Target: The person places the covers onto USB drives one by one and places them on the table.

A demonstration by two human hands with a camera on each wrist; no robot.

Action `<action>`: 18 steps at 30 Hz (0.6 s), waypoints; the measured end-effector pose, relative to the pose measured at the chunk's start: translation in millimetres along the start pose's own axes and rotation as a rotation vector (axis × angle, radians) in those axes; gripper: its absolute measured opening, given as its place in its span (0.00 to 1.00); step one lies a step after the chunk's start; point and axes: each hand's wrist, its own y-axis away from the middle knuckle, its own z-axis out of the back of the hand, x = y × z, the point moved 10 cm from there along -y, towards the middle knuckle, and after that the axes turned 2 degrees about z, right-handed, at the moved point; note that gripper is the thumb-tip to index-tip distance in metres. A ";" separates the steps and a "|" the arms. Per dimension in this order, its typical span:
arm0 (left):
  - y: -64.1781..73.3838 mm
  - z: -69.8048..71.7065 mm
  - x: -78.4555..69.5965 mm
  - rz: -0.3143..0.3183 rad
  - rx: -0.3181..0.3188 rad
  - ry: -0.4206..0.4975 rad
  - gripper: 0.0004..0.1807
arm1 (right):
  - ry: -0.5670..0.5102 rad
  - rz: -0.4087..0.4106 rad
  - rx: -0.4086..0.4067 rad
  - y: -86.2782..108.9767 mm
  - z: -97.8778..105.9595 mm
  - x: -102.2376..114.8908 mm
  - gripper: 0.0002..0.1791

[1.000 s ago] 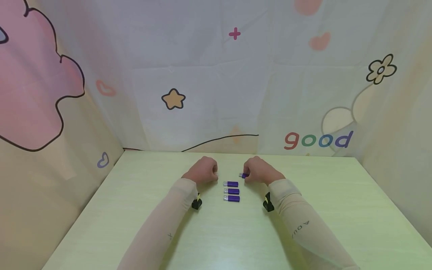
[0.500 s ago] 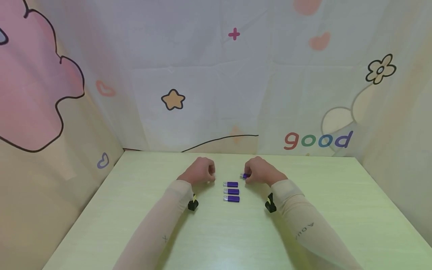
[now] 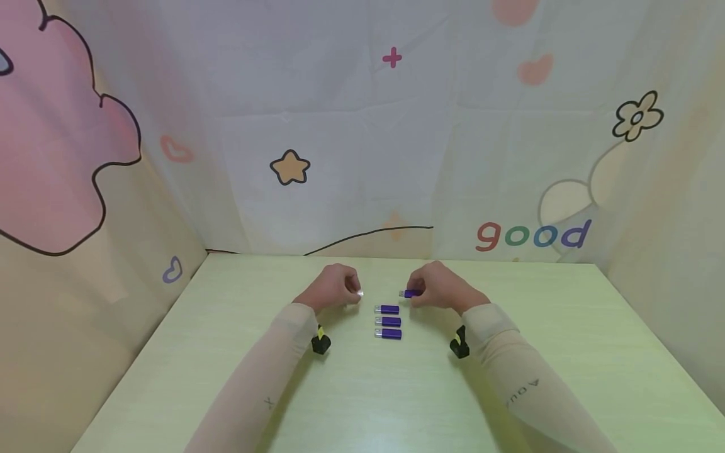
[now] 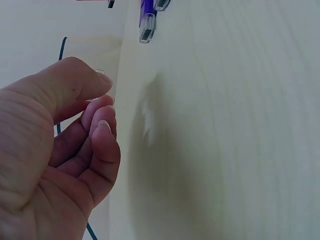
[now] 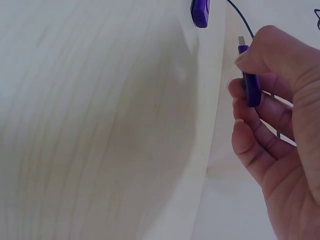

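Observation:
My right hand [image 3: 443,288] pinches a purple USB flash drive [image 5: 251,85] between thumb and fingers. Its bare metal plug points left in the head view, toward the other hand. Across a small gap, my left hand [image 3: 334,288] pinches a small clear cap [image 3: 360,293], mostly hidden behind the thumb in the left wrist view. Just in front of both hands, three more purple flash drives lie in a column: the far one [image 3: 387,309], the middle one [image 3: 388,321] and the near one [image 3: 388,334]. Clear caps cover their left ends.
The pale yellow-green table [image 3: 362,396] reaches back to a printed cloth backdrop [image 3: 362,189]. Cloth also hangs at both sides. Each wrist wears a small black camera mount, the left mount [image 3: 321,341] and the right mount [image 3: 460,344].
My hands have drawn apart, the left one moving left with the cap. More of the drive and its plug shows at the right fingertips. The three drives on the table stay put.

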 end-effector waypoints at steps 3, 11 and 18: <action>2.1 0.7 1.4 0.010 -0.001 0.046 0.06 | -0.022 0.032 -0.018 2.6 0.7 2.3 0.06; 7.6 0.4 4.4 0.002 0.014 0.180 0.06 | -0.133 0.070 -0.077 13.4 1.7 4.3 0.05; 16.4 -2.4 8.4 -0.009 0.027 0.268 0.06 | -0.250 0.123 -0.118 23.5 0.4 15.0 0.07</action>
